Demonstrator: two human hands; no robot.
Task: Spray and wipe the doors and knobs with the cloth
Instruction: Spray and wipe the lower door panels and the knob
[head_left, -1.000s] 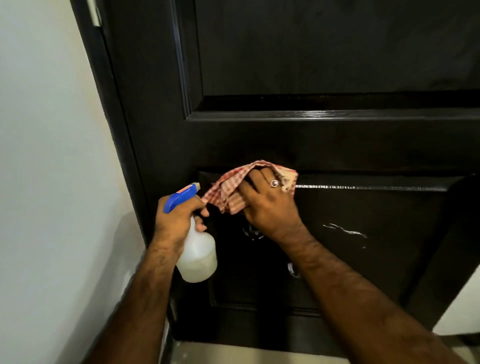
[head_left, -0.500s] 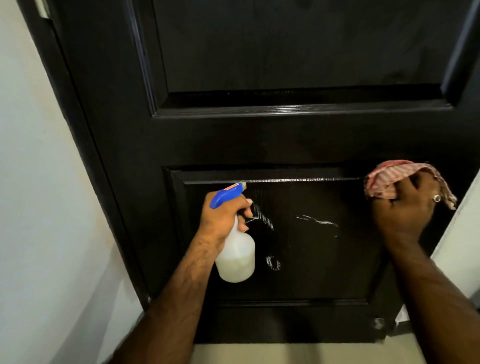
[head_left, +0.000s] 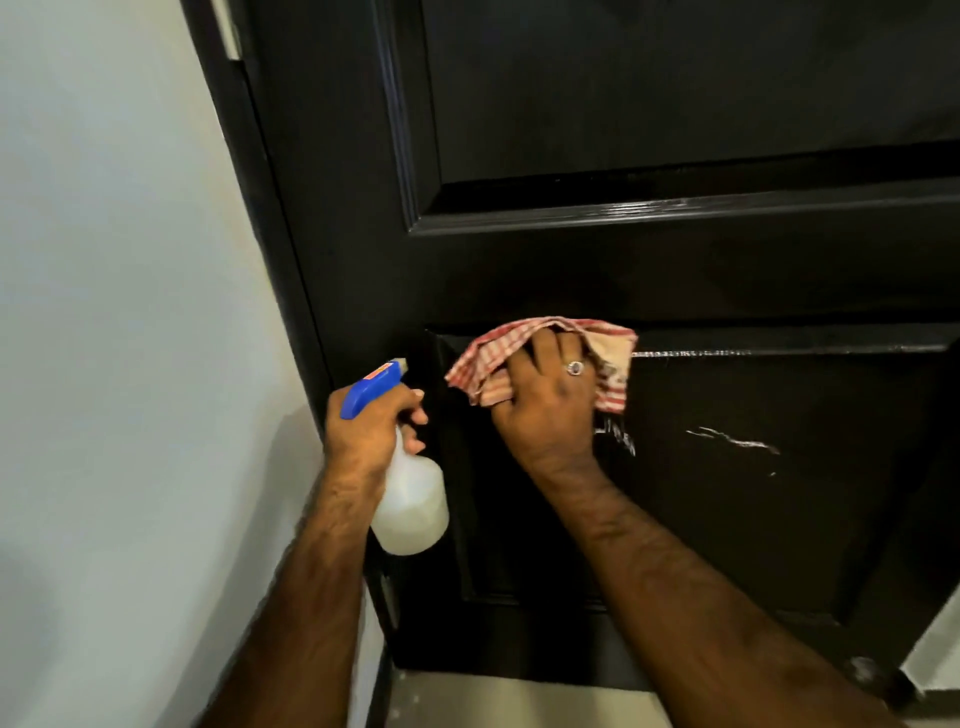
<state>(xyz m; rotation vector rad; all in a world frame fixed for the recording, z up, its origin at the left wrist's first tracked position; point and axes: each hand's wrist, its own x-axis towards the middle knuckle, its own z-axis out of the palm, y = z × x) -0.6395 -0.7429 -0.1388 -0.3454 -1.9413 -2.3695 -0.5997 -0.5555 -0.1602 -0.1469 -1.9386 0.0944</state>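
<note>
A black panelled door (head_left: 623, 270) fills most of the head view. My right hand (head_left: 548, 405) grips a bunched red-and-white checked cloth (head_left: 485, 356) and presses it against the top left corner of the door's lower panel. White streaks (head_left: 737, 441) of spray lie on that panel, to the right of the hand. My left hand (head_left: 369, 431) holds a white spray bottle (head_left: 413, 506) with a blue trigger head (head_left: 371, 389), just left of the cloth, close to the door's hinge side. No knob is in view.
A pale wall (head_left: 130, 312) runs along the left, next to the black door frame (head_left: 244, 171). A light floor (head_left: 519, 701) shows under the door. A small dark doorstop (head_left: 862, 667) sits at the bottom right.
My right hand has swept the cloth from the right edge of the lower panel back to its top left corner. The view has shifted left with it. The bottle hand stays about level.
</note>
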